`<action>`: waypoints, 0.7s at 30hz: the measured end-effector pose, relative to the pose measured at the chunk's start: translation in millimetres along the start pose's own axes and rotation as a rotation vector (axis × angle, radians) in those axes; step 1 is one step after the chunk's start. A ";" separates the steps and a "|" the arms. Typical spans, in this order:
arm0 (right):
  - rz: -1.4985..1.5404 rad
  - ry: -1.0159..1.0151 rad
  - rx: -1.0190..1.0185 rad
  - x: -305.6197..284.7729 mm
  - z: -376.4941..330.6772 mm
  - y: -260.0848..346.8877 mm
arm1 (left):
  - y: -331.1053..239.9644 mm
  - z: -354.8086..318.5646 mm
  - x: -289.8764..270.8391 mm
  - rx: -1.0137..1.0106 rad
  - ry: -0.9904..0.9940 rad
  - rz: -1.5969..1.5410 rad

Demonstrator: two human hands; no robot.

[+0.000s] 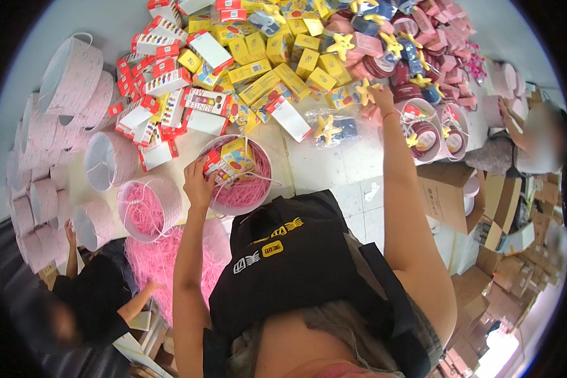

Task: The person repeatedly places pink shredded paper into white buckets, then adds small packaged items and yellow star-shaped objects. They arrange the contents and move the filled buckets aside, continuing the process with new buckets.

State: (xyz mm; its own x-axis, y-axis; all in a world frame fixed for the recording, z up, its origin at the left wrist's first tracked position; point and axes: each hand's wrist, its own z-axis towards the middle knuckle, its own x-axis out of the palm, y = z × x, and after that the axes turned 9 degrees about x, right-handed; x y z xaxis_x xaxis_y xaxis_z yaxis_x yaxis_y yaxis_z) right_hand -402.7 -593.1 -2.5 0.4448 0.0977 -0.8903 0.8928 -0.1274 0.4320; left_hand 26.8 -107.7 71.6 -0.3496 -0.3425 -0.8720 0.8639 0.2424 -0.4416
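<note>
My left hand [198, 183] is closed over the left rim of a round pink gift bucket [265, 205]. Inside it, a red-and-white box [215, 165] and a yellow box [237, 153] lie on pink paper shred [242, 193]. Stretched far forward, my right hand [382, 101] has its fingers on a yellow star plush toy [363, 92] in clear wrapping. Its fingertips are partly hidden by the toy. Another bagged star plush with a dark blue part [327, 130] lies on the table just left of my right wrist.
Boxes [264, 86] are heaped across the back, with pink boxes [455, 75] at right. Filled buckets [420, 135] stand beside my right forearm. Empty buckets [110, 161] and a shred-filled bucket [146, 211] are at left. Co-workers [94, 293] work at both sides; cartons [450, 192] stand right.
</note>
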 end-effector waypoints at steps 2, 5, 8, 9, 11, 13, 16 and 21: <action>0.158 0.213 -0.082 18.9 -4.9 23.6 | 6.5 -7.7 -5.9 -0.007 -0.009 0.032; 0.138 0.223 -0.133 26.7 -31.5 59.9 | 7.7 -15.2 -11.1 0.003 -0.029 0.141; 0.254 0.148 -0.188 10.9 -66.6 78.4 | -5.9 -14.9 -23.2 0.063 -0.108 0.094; 0.439 0.190 -0.163 13.6 -63.1 69.7 | -4.2 -20.7 -22.4 0.053 -0.085 0.057; 0.682 0.346 -0.004 8.4 -69.9 63.3 | -15.4 -22.1 -29.2 0.115 -0.066 0.045; 1.037 0.528 0.078 -1.8 -125.2 97.0 | -31.4 -29.0 -40.8 0.118 -0.040 0.063; 0.961 0.743 -0.088 -0.5 -187.4 116.1 | -38.7 -38.1 -23.6 -0.082 -0.106 -0.269; 1.074 1.180 -0.002 11.2 -360.2 193.3 | -81.6 -25.7 -28.7 -0.322 -0.062 -1.168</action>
State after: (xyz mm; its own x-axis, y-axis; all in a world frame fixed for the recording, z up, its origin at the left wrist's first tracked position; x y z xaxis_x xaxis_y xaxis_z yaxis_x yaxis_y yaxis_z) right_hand -199.5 -261.1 122.9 0.6418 0.6424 0.4189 0.1425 -0.6366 0.7579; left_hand -43.0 -94.3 127.3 -0.8321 -0.5465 0.0942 -0.0930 -0.0299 -0.9952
